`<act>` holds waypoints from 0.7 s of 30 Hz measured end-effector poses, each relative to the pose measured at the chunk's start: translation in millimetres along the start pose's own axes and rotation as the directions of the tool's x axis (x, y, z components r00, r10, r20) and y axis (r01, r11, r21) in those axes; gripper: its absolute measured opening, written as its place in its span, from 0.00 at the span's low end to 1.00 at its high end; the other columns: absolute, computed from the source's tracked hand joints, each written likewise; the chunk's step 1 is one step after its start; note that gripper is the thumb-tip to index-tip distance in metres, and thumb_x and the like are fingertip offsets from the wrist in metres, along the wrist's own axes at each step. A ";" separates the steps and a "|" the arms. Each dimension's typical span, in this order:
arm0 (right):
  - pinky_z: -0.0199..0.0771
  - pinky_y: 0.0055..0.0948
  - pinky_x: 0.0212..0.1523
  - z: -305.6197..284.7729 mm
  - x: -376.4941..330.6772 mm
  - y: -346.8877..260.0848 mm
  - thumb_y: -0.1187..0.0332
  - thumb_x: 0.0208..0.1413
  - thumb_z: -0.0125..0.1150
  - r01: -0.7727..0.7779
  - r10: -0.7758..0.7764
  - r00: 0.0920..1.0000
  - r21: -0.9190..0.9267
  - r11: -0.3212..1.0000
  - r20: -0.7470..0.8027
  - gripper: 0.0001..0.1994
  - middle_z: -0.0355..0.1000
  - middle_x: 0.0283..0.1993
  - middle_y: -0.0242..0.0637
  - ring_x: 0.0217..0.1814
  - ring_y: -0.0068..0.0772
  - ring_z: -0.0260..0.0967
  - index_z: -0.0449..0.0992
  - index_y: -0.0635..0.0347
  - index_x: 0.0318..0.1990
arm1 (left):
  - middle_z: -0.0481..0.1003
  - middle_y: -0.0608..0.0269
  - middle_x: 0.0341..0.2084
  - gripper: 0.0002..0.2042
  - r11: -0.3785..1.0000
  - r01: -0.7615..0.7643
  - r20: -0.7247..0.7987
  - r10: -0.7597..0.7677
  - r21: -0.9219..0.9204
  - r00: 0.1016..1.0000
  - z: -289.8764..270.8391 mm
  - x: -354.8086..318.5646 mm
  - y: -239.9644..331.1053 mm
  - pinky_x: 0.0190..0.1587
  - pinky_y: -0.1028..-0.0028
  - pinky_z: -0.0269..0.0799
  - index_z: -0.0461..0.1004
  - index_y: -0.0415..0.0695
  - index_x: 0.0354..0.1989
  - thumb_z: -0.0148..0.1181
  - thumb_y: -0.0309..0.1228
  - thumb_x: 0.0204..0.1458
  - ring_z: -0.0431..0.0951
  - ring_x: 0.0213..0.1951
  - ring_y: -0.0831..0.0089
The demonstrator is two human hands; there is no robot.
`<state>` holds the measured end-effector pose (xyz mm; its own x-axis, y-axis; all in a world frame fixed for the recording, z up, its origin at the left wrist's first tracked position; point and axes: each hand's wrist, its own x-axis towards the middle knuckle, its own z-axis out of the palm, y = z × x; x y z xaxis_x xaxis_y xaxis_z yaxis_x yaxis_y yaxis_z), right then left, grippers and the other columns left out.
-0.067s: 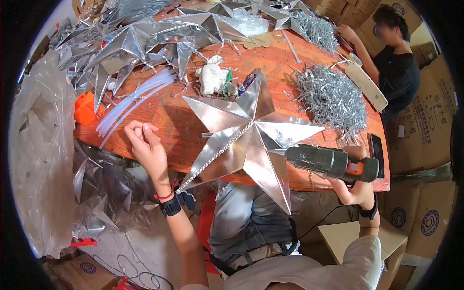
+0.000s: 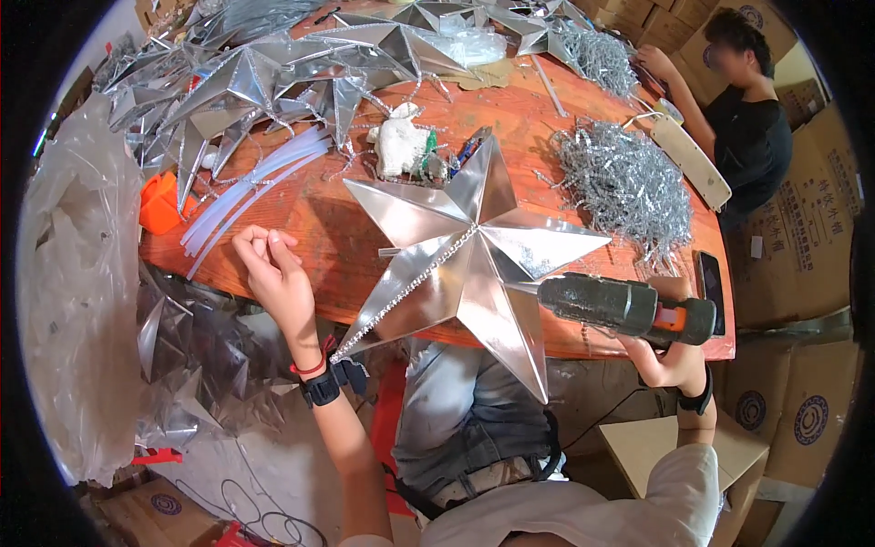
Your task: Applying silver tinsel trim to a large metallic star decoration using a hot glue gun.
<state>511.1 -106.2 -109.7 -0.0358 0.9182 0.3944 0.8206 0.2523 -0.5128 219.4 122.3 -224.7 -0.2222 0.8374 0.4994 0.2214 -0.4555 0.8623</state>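
A silver, faceted star [image 2: 492,246] lies over the table's near edge, one lower point hanging past it. A beaded silver trim [image 2: 410,283] runs along a ridge from its centre to the lower left tip. My right hand [image 2: 670,351] grips a dark green hot glue gun [image 2: 597,303], its nozzle against or just over the star's lower right side; I cannot tell which. My left hand [image 2: 281,273] is left of the star, apart from it, fingers curled in with nothing visible in them. Translucent glue sticks [image 2: 246,196] lie beyond that hand.
More silver stars [image 2: 246,82] pile up at the back left. A heap of silver tinsel [image 2: 624,182] and a phone [image 2: 709,283] are on the right of the wooden table [image 2: 492,96]. An orange container [image 2: 162,202] stands left; a white figurine [image 2: 398,146] behind the star. A co-worker [image 2: 752,118] sits far right.
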 end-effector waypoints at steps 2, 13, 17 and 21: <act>0.70 0.27 0.33 -3.2 -1.5 -1.4 0.68 0.37 0.66 -0.005 0.007 0.999 -0.042 0.999 0.037 0.23 0.69 0.34 0.42 0.31 0.34 0.71 0.66 0.66 0.42 | 0.66 0.62 0.22 0.02 1.000 -0.003 -0.006 0.003 0.003 1.000 -1.1 0.0 -0.1 0.23 0.80 0.60 0.57 0.40 0.36 0.41 0.23 0.57 0.63 0.20 0.80; 0.70 0.29 0.34 -10.3 -12.9 -3.0 0.66 0.35 0.67 0.012 -0.004 0.995 -0.076 0.997 0.095 0.23 0.70 0.34 0.43 0.32 0.38 0.71 0.68 0.66 0.40 | 0.67 0.63 0.22 0.02 1.000 -0.008 -0.008 0.008 -0.005 1.000 -0.4 0.2 -2.2 0.23 0.81 0.59 0.57 0.40 0.35 0.41 0.22 0.57 0.62 0.19 0.81; 0.71 0.30 0.34 -10.3 -20.0 -1.5 0.66 0.34 0.67 -0.077 0.075 0.995 0.033 0.996 0.062 0.23 0.70 0.35 0.43 0.33 0.39 0.72 0.68 0.66 0.40 | 0.67 0.63 0.22 0.02 1.000 -0.011 -0.013 0.011 -0.001 1.000 -0.5 -0.7 -1.4 0.23 0.81 0.59 0.57 0.40 0.35 0.41 0.22 0.57 0.62 0.19 0.81; 0.71 0.30 0.34 -14.0 -26.9 -1.2 0.66 0.34 0.67 -0.083 0.080 0.995 0.043 0.996 0.065 0.23 0.70 0.35 0.43 0.33 0.38 0.72 0.67 0.66 0.40 | 0.67 0.63 0.22 0.01 1.000 -0.002 -0.004 0.002 0.002 1.000 -1.2 -0.3 -2.1 0.23 0.81 0.60 0.57 0.40 0.35 0.41 0.23 0.57 0.62 0.19 0.81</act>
<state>519.1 -135.4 -109.1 -0.0070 0.9534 0.3015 0.7957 0.1879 -0.5757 218.0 122.6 -226.6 -0.2253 0.8352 0.5016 0.2238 -0.4567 0.8610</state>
